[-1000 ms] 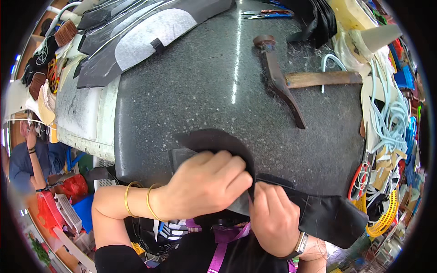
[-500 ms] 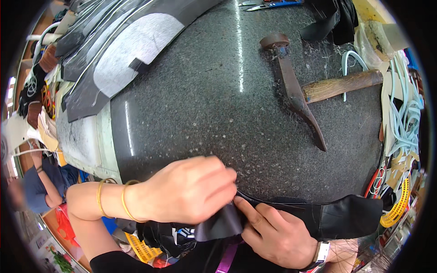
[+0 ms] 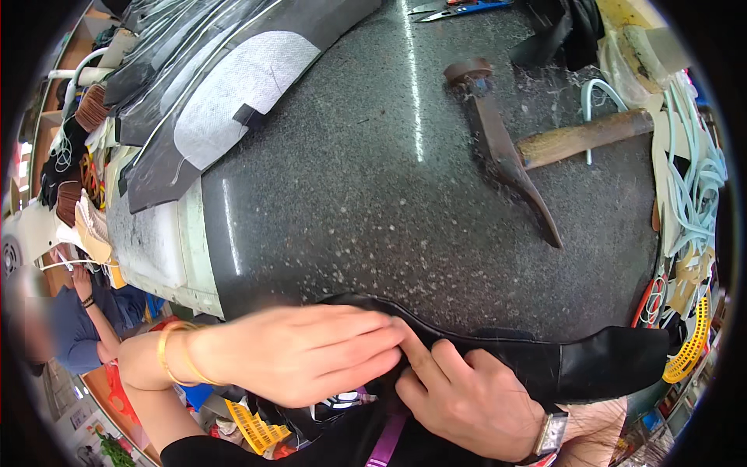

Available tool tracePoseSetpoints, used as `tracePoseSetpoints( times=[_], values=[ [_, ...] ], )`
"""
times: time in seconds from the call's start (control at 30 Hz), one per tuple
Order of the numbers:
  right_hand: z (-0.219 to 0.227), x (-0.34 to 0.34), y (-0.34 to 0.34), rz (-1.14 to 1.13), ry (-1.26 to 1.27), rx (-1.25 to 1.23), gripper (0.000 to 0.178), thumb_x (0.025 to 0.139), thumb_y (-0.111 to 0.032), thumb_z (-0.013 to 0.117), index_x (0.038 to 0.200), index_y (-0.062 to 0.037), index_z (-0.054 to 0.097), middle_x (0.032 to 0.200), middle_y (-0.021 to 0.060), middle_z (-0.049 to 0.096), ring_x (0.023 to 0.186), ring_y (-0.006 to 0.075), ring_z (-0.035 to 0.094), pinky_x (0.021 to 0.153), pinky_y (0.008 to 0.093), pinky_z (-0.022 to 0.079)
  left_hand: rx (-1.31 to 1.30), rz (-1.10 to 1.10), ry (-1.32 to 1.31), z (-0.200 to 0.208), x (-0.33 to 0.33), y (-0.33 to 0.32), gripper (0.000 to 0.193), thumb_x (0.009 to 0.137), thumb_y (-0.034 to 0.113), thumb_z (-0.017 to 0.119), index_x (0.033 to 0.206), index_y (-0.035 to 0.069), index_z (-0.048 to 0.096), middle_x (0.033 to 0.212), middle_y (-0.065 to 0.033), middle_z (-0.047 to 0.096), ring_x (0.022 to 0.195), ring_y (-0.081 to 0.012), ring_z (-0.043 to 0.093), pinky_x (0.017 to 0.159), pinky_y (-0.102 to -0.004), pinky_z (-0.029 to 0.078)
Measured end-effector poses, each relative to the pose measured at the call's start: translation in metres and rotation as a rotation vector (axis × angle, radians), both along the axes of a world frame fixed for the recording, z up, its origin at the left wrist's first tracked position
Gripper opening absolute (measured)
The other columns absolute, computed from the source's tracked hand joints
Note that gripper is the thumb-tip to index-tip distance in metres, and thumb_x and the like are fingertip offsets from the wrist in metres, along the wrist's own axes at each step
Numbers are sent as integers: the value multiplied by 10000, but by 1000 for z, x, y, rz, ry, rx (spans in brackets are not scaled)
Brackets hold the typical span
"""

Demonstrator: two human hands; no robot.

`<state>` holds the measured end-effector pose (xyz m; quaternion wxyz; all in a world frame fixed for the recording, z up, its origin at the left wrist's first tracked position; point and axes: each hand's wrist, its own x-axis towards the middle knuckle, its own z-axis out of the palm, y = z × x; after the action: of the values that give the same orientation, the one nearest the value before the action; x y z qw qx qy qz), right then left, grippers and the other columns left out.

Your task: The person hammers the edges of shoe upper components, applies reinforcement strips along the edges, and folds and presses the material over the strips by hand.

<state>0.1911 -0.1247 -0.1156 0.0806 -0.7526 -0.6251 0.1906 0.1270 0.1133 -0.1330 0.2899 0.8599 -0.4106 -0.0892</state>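
Note:
A long black leather piece (image 3: 607, 364) lies bent along the near edge of the dark stone tabletop (image 3: 342, 210). My left hand (image 3: 303, 354), gold bangles at the wrist, reaches across its left part. Those fingers are pressed together on the leather, their tips meeting my right index fingertip; the thumb is hidden. My right hand (image 3: 471, 401), wearing a wristwatch, grips the leather near its middle, index finger extended along it and the other fingers curled. What lies under both palms is out of sight.
An iron hammer (image 3: 506, 152) with a wooden handle lies at right, beside a pale blue cord loop (image 3: 589, 117). Stacked dark panels with white backing (image 3: 241, 101) sit at the far left. Blue-handled snips (image 3: 459, 11) rest at the back. Another person (image 3: 82, 327) is at left.
My left hand has turned flatter and its fingers have straightened. The leather flap that hung beneath it is now hidden, and more leather edge shows above my fingers.

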Motion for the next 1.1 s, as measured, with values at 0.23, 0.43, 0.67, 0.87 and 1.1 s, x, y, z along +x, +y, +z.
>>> tracePoseSetpoints(
  times=[0.23,0.43,0.67,0.87,1.1],
  values=[
    [11,-30,-71,-464,42,67,333,665,-17,697,979,-10,586,1042,142,634,833,287,603,664,383,531,166,247,161,20,-16,-34,790,687,491,796,1169,-93,572,1230,-200,597,1143,-360,581,943,-411,516],
    [-2,7,-89,-482,401,144,181,812,-69,680,917,-36,536,766,122,598,735,281,635,595,381,518,52,107,300,3,24,-119,239,752,98,661,938,-44,612,927,-154,652,887,-307,625,732,-411,510],
    [-7,22,-119,-107,355,127,503,729,-55,743,1192,-47,550,1143,175,555,959,353,614,827,400,530,-72,367,603,1,26,-115,164,924,164,599,971,9,626,853,-168,664,822,-351,648,705,-434,508],
    [-9,31,-127,-402,861,29,551,698,-78,770,1209,-33,568,1138,131,550,1060,310,544,924,384,463,-37,260,412,5,21,-122,190,892,131,638,1015,-14,629,1001,-143,652,923,-311,619,785,-393,518],
    [-6,20,-117,12,200,16,402,778,-202,656,1170,-122,627,988,55,510,947,195,508,762,324,426,-14,208,547,10,27,-123,295,885,215,686,1040,-33,647,1057,-135,598,1008,-307,569,845,-382,510]
  ],
)
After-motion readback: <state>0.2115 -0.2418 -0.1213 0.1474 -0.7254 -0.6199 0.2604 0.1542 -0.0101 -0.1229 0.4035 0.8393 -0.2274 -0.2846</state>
